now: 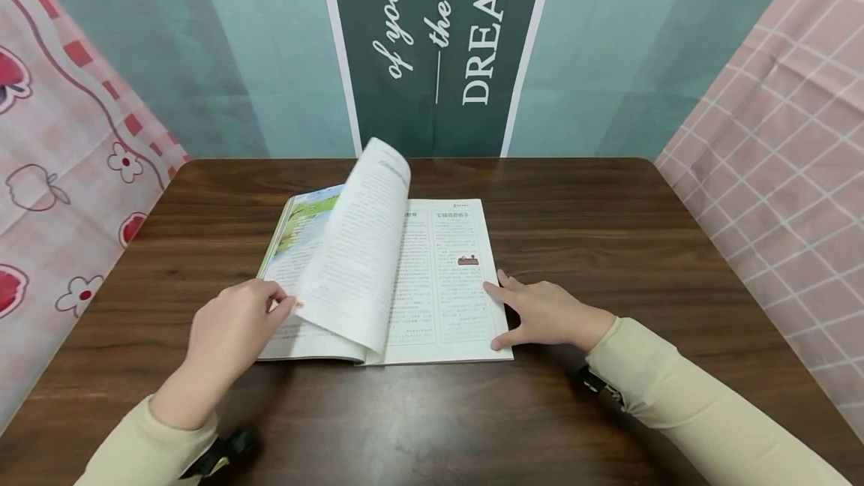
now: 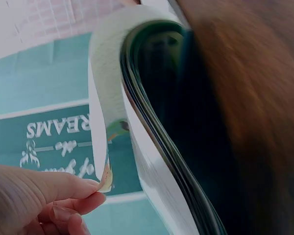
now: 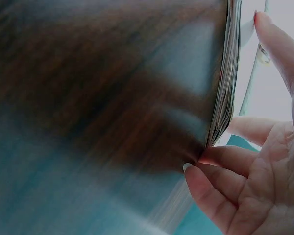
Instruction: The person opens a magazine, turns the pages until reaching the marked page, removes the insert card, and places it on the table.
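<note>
An open magazine with printed text lies on the table, its left side showing a green and blue picture. My left hand pinches the lower corner of a raised page between thumb and forefinger. That page stands up in a curve over the left half, its top bending to the right. In the left wrist view, thumb and forefinger hold the corner of the curved page. My right hand rests at the magazine's right edge, fingers spread. Its fingertips touch the stacked page edges in the right wrist view.
The dark wooden table extends around the magazine. Behind it hangs a teal cloth with a dark lettered panel. Pink patterned cloths flank both sides. Black bands sit at the wrists.
</note>
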A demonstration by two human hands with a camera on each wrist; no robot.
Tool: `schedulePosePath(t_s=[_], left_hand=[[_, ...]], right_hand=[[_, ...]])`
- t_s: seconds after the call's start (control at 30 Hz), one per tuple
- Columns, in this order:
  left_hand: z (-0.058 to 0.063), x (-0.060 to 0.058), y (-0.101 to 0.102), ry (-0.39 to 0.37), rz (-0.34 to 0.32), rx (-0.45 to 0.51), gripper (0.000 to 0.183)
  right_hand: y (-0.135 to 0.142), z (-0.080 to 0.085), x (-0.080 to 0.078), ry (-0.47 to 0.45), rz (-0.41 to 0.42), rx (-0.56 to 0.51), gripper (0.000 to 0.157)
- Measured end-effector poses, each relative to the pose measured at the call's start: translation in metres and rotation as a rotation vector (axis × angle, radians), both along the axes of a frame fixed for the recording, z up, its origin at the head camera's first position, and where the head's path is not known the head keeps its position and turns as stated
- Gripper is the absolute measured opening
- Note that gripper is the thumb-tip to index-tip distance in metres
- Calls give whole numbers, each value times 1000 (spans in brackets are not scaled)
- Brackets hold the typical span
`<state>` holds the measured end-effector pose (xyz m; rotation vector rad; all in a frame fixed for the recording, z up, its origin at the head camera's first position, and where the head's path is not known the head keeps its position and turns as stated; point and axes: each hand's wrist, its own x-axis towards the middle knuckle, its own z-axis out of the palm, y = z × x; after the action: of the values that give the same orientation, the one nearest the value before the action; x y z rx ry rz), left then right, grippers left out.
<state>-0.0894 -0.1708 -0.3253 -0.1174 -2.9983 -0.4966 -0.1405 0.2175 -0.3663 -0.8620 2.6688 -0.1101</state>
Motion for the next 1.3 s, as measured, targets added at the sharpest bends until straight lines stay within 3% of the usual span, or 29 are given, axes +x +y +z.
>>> schedulePosePath(t_s=[0.37, 0.8, 0.87, 1.0, 1.07, 1.23, 1.3], left_hand=[[-7, 12, -53, -128, 85, -54, 18], [-15, 17, -66, -340, 56, -108, 17], [-13, 18, -64, -292, 68, -113, 17], [-8, 20, -54, -81, 76, -114, 17], [-7, 20, -46, -12, 59, -113, 17], [-3, 14, -24, 27, -2, -104, 18], [-3, 13, -15, 45, -21, -98, 16]], right_hand=[[-1, 1, 2, -7, 17, 25, 101], [-3, 0, 3, 6, 18, 30, 100], [-4, 1, 3, 14, 12, 30, 98], [-5, -1, 2, 47, 4, 6, 87], [-5, -3, 1, 79, 10, -22, 78], [-4, -5, -2, 193, 52, -71, 40], [-3, -5, -3, 222, 70, -75, 32]])
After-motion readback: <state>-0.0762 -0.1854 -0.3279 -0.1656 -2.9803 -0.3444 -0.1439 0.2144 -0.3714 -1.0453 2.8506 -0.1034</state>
